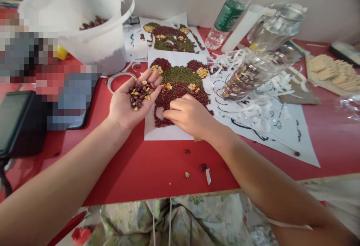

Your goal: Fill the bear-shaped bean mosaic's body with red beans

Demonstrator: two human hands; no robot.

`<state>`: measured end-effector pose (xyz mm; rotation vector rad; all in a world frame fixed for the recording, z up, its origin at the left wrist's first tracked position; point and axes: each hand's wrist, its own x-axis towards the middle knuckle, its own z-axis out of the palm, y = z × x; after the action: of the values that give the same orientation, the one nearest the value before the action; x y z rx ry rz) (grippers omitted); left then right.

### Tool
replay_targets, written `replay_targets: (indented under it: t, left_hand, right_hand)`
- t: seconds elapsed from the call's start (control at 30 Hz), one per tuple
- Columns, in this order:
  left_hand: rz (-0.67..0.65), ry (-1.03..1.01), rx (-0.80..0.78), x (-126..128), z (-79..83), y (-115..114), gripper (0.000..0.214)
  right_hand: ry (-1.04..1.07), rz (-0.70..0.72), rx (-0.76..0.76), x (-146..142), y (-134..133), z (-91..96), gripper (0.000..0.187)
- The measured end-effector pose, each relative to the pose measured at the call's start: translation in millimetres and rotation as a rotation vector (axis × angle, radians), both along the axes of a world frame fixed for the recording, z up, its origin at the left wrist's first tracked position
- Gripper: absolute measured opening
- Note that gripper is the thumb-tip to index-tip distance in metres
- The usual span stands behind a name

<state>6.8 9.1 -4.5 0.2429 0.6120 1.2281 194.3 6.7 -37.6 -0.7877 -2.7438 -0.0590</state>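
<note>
Left hand (122, 105) lies open, cupping beans (140, 94); right hand (188, 113) bends over bean picture (181, 75), grip unclear; green label (229, 15) on bottle (216, 38) unreadable

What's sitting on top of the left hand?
On the left hand sit dark reddish beans and some yellow kernels. The top ones hide whatever lies beneath, and part of the palm.

Red tabletop (120, 174): surface contents.
Back left: white bucket (92, 53); nearer, boxy black device (38, 126) and flat dark device (81, 115), partly pixelated. Centre: bean-patterned sheet (152, 133). Right of it: sheet with black line drawing (308, 152). Back: green-labelled bottle (229, 15). Near edge, loose: dark beans (203, 167), one yellowish kernel (187, 174), white paper scrap (208, 176).
</note>
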Motion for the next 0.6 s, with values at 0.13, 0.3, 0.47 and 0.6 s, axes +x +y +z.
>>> replay_targets:
  t: [0.13,0.3,0.47,0.6]
  left_hand:
    - [-0.001,0.007,0.001,0.9,0.2,0.3,0.048]
    - [0.005,0.004,-0.006,3.0,0.2,0.2,0.05]
    - [-0.001,-0.002,-0.035,3.5,0.7,-1.7,0.048]
    - [-0.008,0.007,-0.038,4.6,0.6,-3.3,0.046]
  right_hand:
    - [-0.015,0.021,0.008,5.2,0.5,3.8,0.025]
    - [-0.09,0.015,-0.016,7.6,-3.4,12.2,0.025]
    - [0.074,-0.008,-0.095,9.2,-2.9,7.9,0.029]
    - [0.464,-0.175,-0.155,10.3,-1.3,7.0,0.032]
